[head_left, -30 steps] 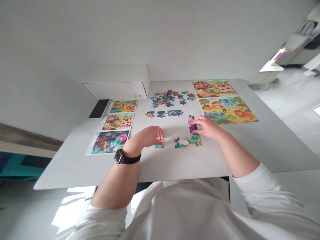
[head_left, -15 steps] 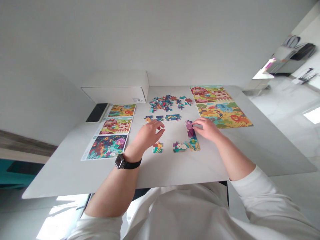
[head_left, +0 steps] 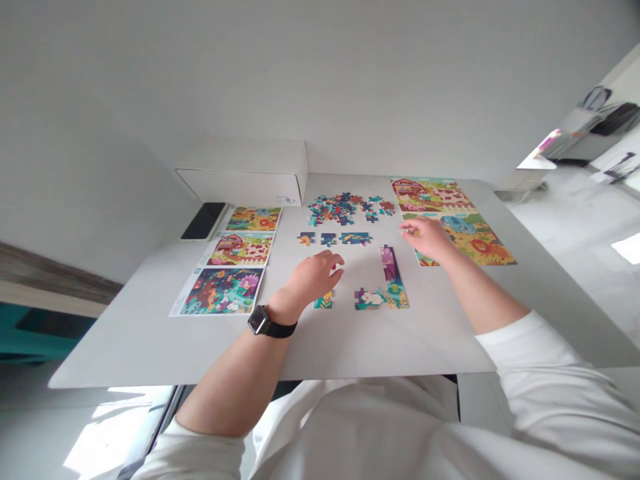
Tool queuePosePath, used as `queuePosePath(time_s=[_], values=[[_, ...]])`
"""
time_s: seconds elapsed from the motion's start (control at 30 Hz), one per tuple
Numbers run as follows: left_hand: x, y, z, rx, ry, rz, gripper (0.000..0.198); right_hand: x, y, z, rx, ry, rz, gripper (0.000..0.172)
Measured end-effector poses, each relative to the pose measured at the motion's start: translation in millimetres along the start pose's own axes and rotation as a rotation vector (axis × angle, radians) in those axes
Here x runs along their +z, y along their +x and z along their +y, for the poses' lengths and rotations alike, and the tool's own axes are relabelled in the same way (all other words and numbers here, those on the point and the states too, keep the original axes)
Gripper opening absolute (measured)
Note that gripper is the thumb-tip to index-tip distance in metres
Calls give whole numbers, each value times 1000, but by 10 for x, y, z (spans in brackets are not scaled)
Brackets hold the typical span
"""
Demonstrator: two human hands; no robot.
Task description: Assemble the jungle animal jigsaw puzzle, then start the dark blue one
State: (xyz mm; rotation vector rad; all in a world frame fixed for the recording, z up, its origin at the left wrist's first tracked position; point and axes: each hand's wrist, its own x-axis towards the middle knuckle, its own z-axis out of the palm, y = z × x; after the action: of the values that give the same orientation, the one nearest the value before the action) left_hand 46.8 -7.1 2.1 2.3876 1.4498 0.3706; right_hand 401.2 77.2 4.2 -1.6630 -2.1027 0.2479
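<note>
My left hand (head_left: pixel 316 277) hovers over the near middle of the table, thumb and fingers apart, with nothing in it. It partly covers a puzzle piece with yellow leaves (head_left: pixel 324 301). To the right, my right hand (head_left: pixel 426 237) is over the left edge of the assembled puzzle pictures, fingers loosely bent and apart, with no piece visible in them. An L-shaped joined section (head_left: pixel 390 287) shows a white rabbit, leaves and a purple strip. Behind it lie a joined blue section (head_left: pixel 356 238), a dark blue piece (head_left: pixel 329 239) and a piece with an orange shape (head_left: pixel 307 239).
A heap of loose puzzle pieces (head_left: pixel 335 210) lies at the back. Farm and safari pictures (head_left: pixel 465 230) lie at right. Three printed picture sheets (head_left: pixel 225 291), a phone (head_left: pixel 203 221) and a white box (head_left: pixel 240 183) are at left.
My right hand has left the purple strip and moved right and away from me. My left hand has lowered slightly toward me. The view has shifted a little.
</note>
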Motion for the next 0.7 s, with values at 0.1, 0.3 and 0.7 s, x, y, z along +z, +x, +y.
queuePosePath(time_s=[0.1, 0.3, 0.7], values=[[2, -4, 7, -6, 4, -13, 27, 11, 300, -10, 36, 9, -11, 24], [38, -10, -11, -17, 13, -13, 27, 253, 810, -191, 15, -34, -101, 32], [78, -2, -8, -35, -5, -44, 26, 897, 1257, -750, -118, -185, -206, 45]])
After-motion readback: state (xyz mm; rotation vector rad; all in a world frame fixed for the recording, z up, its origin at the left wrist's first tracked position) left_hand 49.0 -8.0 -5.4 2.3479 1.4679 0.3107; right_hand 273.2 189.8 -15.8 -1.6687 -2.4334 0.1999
